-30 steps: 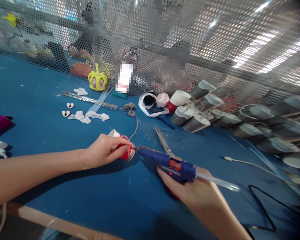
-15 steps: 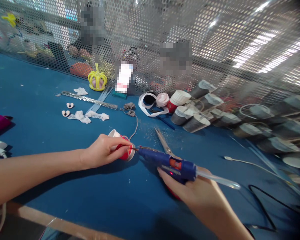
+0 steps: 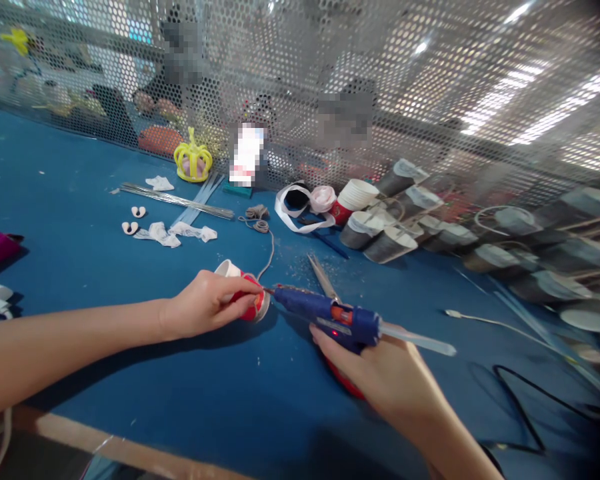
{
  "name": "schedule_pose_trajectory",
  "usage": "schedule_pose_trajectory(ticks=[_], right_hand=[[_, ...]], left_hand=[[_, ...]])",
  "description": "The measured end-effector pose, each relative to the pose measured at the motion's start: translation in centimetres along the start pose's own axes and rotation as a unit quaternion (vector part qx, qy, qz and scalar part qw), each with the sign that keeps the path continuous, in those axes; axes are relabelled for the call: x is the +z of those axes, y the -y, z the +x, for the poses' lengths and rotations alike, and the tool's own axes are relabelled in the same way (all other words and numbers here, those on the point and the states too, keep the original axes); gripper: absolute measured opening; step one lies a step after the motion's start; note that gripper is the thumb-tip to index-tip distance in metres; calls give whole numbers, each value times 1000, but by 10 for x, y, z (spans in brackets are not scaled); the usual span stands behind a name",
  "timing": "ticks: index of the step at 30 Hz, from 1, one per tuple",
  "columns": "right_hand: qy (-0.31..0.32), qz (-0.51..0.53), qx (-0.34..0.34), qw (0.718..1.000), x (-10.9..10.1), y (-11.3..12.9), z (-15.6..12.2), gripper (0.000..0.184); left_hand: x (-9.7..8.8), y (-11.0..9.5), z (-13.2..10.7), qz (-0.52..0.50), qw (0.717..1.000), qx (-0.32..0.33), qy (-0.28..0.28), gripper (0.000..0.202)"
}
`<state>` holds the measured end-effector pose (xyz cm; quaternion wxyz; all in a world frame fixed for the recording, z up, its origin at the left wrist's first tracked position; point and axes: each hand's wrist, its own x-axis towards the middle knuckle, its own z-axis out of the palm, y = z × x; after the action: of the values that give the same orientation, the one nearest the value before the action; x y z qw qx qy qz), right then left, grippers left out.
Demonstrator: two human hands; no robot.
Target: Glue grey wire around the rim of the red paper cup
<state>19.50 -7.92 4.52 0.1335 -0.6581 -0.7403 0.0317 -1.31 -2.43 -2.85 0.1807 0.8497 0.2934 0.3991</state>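
My left hand [image 3: 213,303] is closed on a red and white paper cup [image 3: 253,308] lying tilted on the blue table, its fingertips at the cup's side. Grey cord [image 3: 269,257] runs from the cup back to a small coil [image 3: 257,217]. My right hand [image 3: 380,367] grips a blue hot glue gun [image 3: 325,312] with a red light lit and a clear glue stick [image 3: 420,339] sticking out of its rear. The gun's nozzle points left and meets the cup near my left fingertips; whether it touches cannot be told. Scissors [image 3: 324,275] lie partly hidden behind the gun.
Behind are a yellow crown-shaped piece [image 3: 193,160], a phone [image 3: 247,155], metal wires [image 3: 177,200] and white ribbon [image 3: 283,210]. Stacked paper cups [image 3: 357,197] and several grey-wrapped cups [image 3: 391,245] stand right. A white cable [image 3: 500,325] and black cord [image 3: 523,403] cross the right side.
The glue gun has tilted a little, its rear end shifting left and up with my right hand. My left hand and the cup stay nearly in place.
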Motion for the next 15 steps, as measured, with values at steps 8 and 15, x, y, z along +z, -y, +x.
schedule_pose_trajectory(ticks=[8, 15], right_hand=[[8, 22, 36, 999, 4, -3, 1, 27], [5, 86, 13, 996, 8, -13, -3, 26]], left_hand=[[-3, -3, 2, 10, 999, 30, 8, 20], [-2, 0, -1, 13, 1000, 23, 11, 20]])
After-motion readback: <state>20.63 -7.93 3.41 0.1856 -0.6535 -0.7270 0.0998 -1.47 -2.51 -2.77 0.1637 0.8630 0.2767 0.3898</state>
